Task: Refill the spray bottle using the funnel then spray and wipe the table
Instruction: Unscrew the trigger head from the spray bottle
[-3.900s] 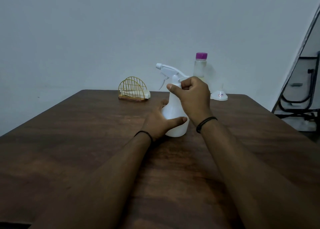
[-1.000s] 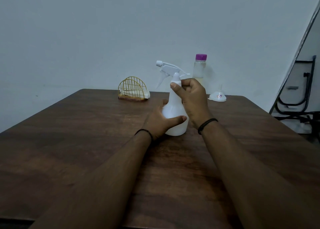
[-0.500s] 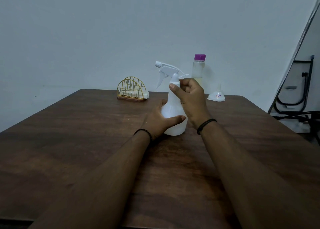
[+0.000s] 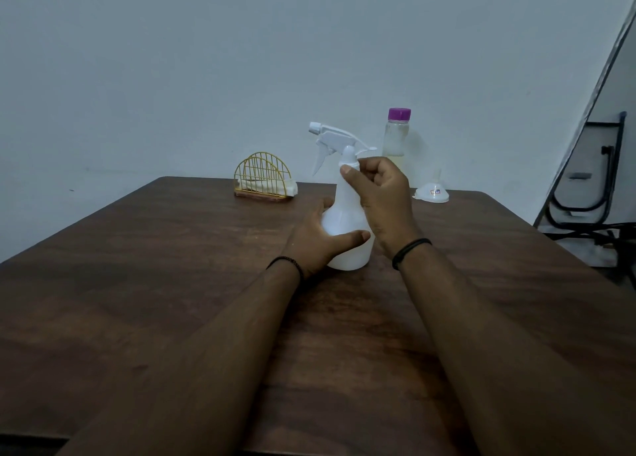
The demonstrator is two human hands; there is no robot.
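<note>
The left hand [image 4: 318, 240] is cupping the spray bottle [image 4: 347, 228] low on the table [image 4: 172, 283], thumb across its front. The right hand [image 4: 382, 194] is pinching the collar under the trigger head [image 4: 335, 138]; a slipping twist risks tipping it toward the funnel [image 4: 432, 192].

A plain pale wall [image 4: 206, 59] is filling the view in dim, bluish light. A dark wooden table [image 4: 120, 300] is standing against it. Black metal frames [image 4: 585, 194] are leaning at far right.
</note>
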